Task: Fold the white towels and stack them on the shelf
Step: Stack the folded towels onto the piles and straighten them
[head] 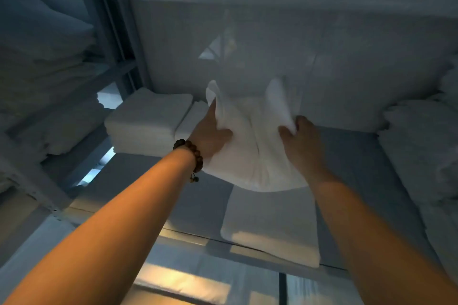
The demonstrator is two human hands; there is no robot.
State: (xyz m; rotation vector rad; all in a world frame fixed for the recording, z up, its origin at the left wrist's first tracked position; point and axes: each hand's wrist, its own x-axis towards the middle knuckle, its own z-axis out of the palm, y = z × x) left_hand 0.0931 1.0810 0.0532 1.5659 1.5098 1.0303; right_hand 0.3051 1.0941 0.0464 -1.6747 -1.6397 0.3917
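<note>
- Dim shelving fills your view: a grey shelf (359,168) runs under your arms, with a pale wall behind it and more linen piled in the bay to your left (37,69).
- Some folding looks done. A stack of folded towels (146,121) sits at the back left of the shelf, with a narrower folded piece (190,119) touching its right side. One flat folded towel (270,225) lies near the front edge, well apart from that stack.
- Looser white heaps (421,143) crowd the right side; whether they are folded you cannot tell.
- The towel in hand (250,146) hangs above the shelf, between the back stack and the front towel, and rests on nothing.
- Your left hand (213,131), the one with the bead bracelet (190,153) on its wrist, grips the towel's left side with the thumb across the front. Your right hand (300,138) pinches its right side, fingers curled over the cloth.
- The cloth sags in a pouch between your hands, with a crease down its middle. Two upper corners stand up toward the back wall, and the rounded lower edge droops toward you.
- Its long axis appears to run from the wall toward you, though the bunching makes that uncertain.
- By my reading, this towel is not yet folded flat or stacked.
</note>
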